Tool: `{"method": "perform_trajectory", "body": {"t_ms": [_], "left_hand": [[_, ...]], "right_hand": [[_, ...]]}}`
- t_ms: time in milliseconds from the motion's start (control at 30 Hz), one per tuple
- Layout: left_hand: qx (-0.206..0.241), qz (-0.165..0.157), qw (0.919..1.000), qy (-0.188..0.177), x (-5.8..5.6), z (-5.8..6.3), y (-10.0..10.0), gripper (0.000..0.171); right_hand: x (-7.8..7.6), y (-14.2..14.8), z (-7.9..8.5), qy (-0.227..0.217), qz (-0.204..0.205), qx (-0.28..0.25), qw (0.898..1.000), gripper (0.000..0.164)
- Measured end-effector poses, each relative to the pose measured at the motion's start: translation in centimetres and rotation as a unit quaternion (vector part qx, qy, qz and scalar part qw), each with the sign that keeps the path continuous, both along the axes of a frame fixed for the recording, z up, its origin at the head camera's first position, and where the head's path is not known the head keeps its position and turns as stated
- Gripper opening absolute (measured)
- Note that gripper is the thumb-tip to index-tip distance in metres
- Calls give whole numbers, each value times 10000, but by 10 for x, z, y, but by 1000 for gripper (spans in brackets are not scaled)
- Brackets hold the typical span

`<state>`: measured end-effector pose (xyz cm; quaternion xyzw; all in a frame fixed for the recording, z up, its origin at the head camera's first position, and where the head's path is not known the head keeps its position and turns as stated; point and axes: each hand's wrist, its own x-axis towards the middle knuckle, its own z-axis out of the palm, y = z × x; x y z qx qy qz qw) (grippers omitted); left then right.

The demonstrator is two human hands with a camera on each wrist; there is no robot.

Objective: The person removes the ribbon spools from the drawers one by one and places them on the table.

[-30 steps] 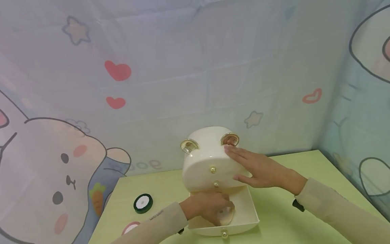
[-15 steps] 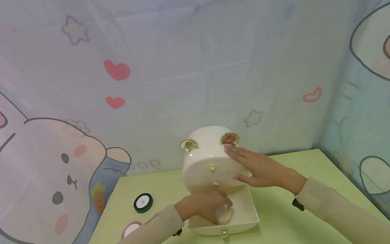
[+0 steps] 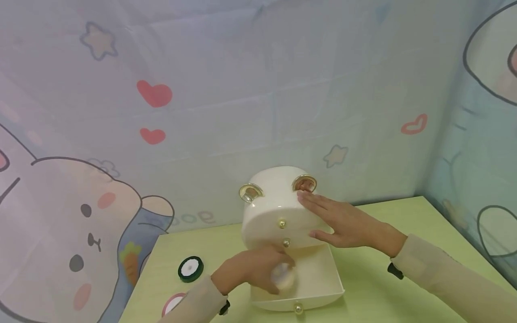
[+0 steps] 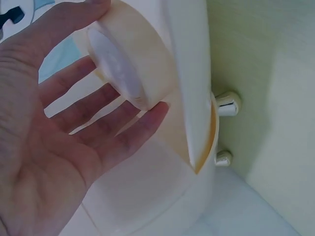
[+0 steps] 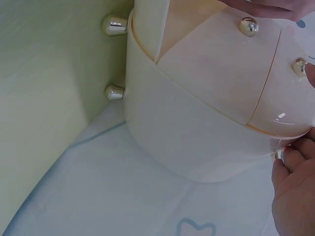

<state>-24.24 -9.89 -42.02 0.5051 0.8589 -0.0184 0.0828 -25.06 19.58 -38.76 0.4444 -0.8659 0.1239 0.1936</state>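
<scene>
My left hand [image 3: 258, 268] grips a cream ribbon spool [image 4: 147, 49] with a white core, over the left part of the pulled-out lower drawer [image 3: 319, 274]. In the left wrist view its thumb is at the spool's top and its fingertips at the lower edge. The drawer belongs to a glossy white storage box [image 3: 278, 190] with gold ear-shaped trims and gold ball knobs. My right hand [image 3: 347, 222] rests on the box's right side, fingers straight near the right ear. In the right wrist view, the right hand's fingertips [image 5: 290, 157] lie against the box's upper edge.
A dark green ribbon spool [image 3: 190, 268] with a white face lies on the light green table [image 3: 387, 269], left of the box. Nearer the front is a pink-rimmed spool [image 3: 173, 303], partly hidden by my left sleeve. A printed cloth backdrop [image 3: 250, 112] hangs close behind.
My left hand has lifted the cream spool off the drawer floor and moved it left, tilting it. The right hand and the box have stayed in place.
</scene>
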Motion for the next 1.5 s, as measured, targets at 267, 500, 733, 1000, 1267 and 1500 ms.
{"method": "perform_trajectory", "body": {"t_ms": [267, 500, 733, 1000, 1267, 1500], "left_hand": [[393, 525, 9968, -455, 6, 20, -19, 60], [752, 707, 9928, -609, 12, 34, -37, 58], [1047, 1082, 9854, -791, 17, 46, -58, 56], [1282, 1364, 9790, -810, 20, 55, -85, 55], [1407, 1723, 9714, -835, 23, 58, -111, 56], [1469, 1891, 9688, -637, 24, 47, -127, 58]], "right_hand": [[0, 0, 2, 31, 13, 30, 10000, 84], [0, -1, 2, 112, 52, 20, 9999, 85], [0, -1, 3, -22, 14, 48, 10000, 84], [1, 0, 4, -167, -26, 81, 9998, 84], [1, 0, 5, -258, 3, 86, 9996, 84], [1, 1, 5, -301, -16, 74, 9995, 84]]}}
